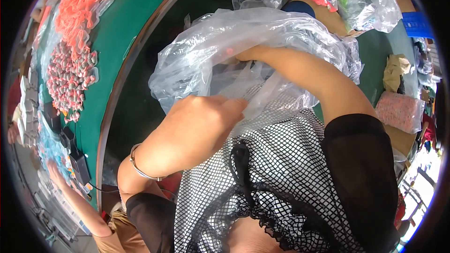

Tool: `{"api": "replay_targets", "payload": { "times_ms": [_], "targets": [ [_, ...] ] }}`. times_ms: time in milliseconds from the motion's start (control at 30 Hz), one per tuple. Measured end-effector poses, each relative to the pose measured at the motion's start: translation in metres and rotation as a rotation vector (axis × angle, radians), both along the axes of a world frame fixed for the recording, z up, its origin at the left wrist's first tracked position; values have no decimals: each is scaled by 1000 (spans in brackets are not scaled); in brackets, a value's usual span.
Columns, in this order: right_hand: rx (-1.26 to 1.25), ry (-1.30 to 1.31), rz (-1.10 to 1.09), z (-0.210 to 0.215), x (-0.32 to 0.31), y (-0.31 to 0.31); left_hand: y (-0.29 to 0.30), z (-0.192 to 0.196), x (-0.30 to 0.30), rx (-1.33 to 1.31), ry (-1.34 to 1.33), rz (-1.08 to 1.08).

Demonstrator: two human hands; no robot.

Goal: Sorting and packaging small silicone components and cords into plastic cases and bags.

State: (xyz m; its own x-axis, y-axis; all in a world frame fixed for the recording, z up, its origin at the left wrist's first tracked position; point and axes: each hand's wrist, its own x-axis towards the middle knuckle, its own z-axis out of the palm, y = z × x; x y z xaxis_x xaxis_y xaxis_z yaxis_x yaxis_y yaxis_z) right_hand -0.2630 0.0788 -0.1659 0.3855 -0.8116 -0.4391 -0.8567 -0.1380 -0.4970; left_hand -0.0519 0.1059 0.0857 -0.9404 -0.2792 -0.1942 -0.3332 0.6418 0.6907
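A big clear plastic bag lies open-mouthed in front of my body, its crumpled film bunched in a ring. My left hand, with a metal bangle at its wrist, is closed on the near edge of the bag, fingers curled into the film. From the right my other forearm reaches over the rim into the bag. Only the back part of my right hand shows there; its fingers are hidden in the plastic. A small pinkish spot shows through the film beside it. What else lies in the bag cannot be made out.
On the green table at left lie orange cords and a heap of small pink-and-grey pieces. A co-worker's arm reaches in at lower left. Cartons, filled bags and a blue crate stand at right.
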Motion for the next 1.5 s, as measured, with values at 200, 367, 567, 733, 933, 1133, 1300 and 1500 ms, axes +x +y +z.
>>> {"api": "replay_targets", "payload": {
  "times_ms": [200, 367, 567, 733, 933, 1133, 1300, 1500],
  "targets": [
    [1, -59, 11, 3, 16, -9, 2, 3, 2, -4, -13, 21],
    [-2, -116, 11, 8, 35, -11, 2, 7, 5, -12, -36, 47],
    [-21, -172, 27, 19, 49, -19, 5, 9, 11, -29, -42, 107],
    [-24, -205, 27, 23, 44, -24, 2, 5, 22, -26, -37, 143],
    [-15, -258, 49, 17, 17, -35, 2, 12, 26, -73, -13, 199],
    [-18, -306, 68, 11, -32, -61, 2, 30, 25, -78, 48, 206],
    [-40, -338, 100, 10, -90, -58, 15, 57, 29, -18, 118, 159],
    [-63, -355, 106, 32, -122, -39, 24, 66, 40, -89, 316, 29]
  ]
}}
